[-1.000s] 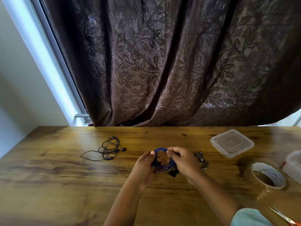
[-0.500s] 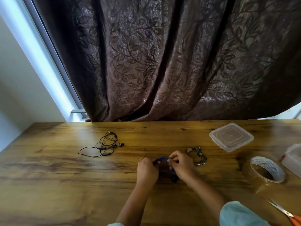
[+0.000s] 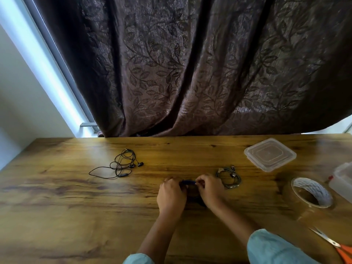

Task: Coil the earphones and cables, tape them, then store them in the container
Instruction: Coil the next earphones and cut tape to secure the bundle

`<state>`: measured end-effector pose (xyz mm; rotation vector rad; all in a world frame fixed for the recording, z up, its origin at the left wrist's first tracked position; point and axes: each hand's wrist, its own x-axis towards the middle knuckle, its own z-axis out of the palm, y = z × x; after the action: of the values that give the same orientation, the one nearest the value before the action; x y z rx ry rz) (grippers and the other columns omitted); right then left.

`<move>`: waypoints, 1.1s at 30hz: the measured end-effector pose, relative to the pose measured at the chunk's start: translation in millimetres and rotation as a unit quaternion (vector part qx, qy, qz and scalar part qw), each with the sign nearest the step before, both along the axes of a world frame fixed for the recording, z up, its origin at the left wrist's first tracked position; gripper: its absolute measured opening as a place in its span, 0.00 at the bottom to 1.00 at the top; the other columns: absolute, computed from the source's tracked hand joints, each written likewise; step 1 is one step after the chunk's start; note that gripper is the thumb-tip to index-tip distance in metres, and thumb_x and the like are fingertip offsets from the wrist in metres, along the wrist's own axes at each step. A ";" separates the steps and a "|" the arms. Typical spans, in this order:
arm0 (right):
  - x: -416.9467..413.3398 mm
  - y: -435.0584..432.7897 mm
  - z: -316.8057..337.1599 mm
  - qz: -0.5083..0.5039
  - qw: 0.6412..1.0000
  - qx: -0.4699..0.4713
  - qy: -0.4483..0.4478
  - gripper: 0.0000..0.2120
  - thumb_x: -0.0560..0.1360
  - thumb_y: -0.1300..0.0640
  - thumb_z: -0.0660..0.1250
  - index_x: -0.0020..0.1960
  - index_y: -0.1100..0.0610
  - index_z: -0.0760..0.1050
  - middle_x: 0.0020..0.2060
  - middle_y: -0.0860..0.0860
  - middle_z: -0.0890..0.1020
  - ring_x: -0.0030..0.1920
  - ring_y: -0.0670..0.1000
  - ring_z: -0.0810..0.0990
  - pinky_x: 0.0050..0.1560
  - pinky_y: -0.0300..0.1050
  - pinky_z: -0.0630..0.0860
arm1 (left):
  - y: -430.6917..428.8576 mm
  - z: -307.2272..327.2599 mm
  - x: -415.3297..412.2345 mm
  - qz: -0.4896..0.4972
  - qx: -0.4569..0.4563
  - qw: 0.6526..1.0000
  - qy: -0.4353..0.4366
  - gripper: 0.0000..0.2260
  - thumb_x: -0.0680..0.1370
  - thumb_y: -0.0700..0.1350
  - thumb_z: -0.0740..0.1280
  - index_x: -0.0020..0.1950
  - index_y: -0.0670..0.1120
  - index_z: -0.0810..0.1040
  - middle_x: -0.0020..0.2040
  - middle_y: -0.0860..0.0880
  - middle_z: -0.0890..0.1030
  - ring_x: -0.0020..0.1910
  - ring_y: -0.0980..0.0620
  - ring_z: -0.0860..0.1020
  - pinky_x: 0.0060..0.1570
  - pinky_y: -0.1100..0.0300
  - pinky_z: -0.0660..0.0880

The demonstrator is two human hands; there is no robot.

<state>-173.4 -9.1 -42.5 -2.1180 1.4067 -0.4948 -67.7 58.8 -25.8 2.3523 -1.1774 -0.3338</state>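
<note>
Progress: about mid-task, I judge. Left hand [image 3: 172,195] and right hand [image 3: 209,189] both pinch the blue cable [image 3: 188,182] coil between them, low over the worktop [image 3: 57,216]. 1 grey earphone coil [image 3: 228,177] lies just right of the right hand. Black earphones [image 3: 122,165], up-left of the hands, lie uncoiled. Tape roll [image 3: 312,193] and container [image 3: 342,180] sit far right, and I see nothing stored yet.

A wooden table [image 3: 57,216] with dark grain streaks fills the lower half of the view. Behind its far edge hangs a dark brown leaf-patterned curtain [image 3: 190,63]. Past the table's far left corner a pale window frame [image 3: 57,60] runs beside a white wall [image 3: 17,96]. Orange-handled scissors [image 3: 332,242] lie at the table's near right corner.
</note>
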 end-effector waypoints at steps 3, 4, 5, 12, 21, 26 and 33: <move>0.9 -1.5 2.5 0.000 1.000 0.001 -0.006 0.08 0.78 0.56 0.65 0.55 0.53 0.80 0.53 0.49 0.81 0.50 0.46 0.80 0.46 0.37 0.75 | -2.1 3.5 -0.8 0.007 0.007 1.000 0.011 0.13 0.77 0.48 0.66 0.60 0.51 0.77 0.58 0.50 0.77 0.53 0.50 0.77 0.39 0.62 0.75; 0.7 -2.4 3.3 0.000 1.000 0.001 -0.009 0.08 0.78 0.55 0.64 0.55 0.54 0.80 0.53 0.49 0.81 0.50 0.46 0.79 0.46 0.36 0.74 | -3.1 4.3 -0.7 0.010 0.011 1.000 0.014 0.14 0.77 0.49 0.66 0.62 0.51 0.76 0.59 0.49 0.77 0.56 0.49 0.76 0.42 0.60 0.75; 0.5 -3.1 4.0 -0.001 1.000 0.000 -0.011 0.09 0.78 0.55 0.64 0.56 0.54 0.80 0.54 0.49 0.81 0.51 0.46 0.79 0.46 0.35 0.73 | -3.7 4.7 -0.8 0.012 0.014 1.000 0.014 0.15 0.77 0.50 0.66 0.63 0.51 0.76 0.61 0.49 0.76 0.58 0.49 0.75 0.45 0.59 0.75; -6.7 -5.5 21.4 -0.026 0.997 0.015 -0.068 0.09 0.79 0.55 0.63 0.56 0.54 0.80 0.53 0.48 0.83 0.51 0.44 0.79 0.42 0.28 0.68 | -0.9 14.4 -4.8 0.011 -0.031 0.999 0.022 0.14 0.79 0.50 0.61 0.63 0.51 0.76 0.63 0.49 0.76 0.63 0.47 0.71 0.55 0.56 0.72; -67.0 -2.4 87.6 -0.048 0.988 -0.030 -0.146 0.09 0.78 0.59 0.63 0.52 0.53 0.82 0.48 0.46 0.83 0.46 0.42 0.79 0.43 0.31 0.73 | -24.1 56.9 -56.5 -0.113 -0.136 0.981 0.079 0.11 0.77 0.46 0.62 0.56 0.52 0.80 0.56 0.52 0.80 0.57 0.50 0.76 0.56 0.52 0.75; -151.9 -5.7 96.2 -0.081 0.991 -0.071 -0.083 0.11 0.77 0.61 0.63 0.54 0.51 0.81 0.49 0.45 0.83 0.47 0.40 0.76 0.48 0.33 0.70 | -30.6 60.3 -108.8 -0.214 -0.123 0.960 0.130 0.09 0.76 0.45 0.64 0.55 0.52 0.80 0.51 0.56 0.80 0.50 0.56 0.77 0.49 0.63 0.74; -260.9 -14.5 60.1 -0.051 0.991 -0.034 0.117 0.24 0.72 0.58 0.67 0.67 0.47 0.72 0.65 0.48 0.75 0.64 0.53 0.75 0.66 0.50 0.71 | -36.7 32.1 -176.5 -0.275 -0.024 0.946 0.168 0.17 0.75 0.47 0.69 0.63 0.51 0.75 0.53 0.55 0.79 0.49 0.60 0.75 0.49 0.68 0.70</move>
<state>-434.3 -23.6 17.6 -2.2257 1.6566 -0.3456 -244.3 22.1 6.4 1.7866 -1.6190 -0.8459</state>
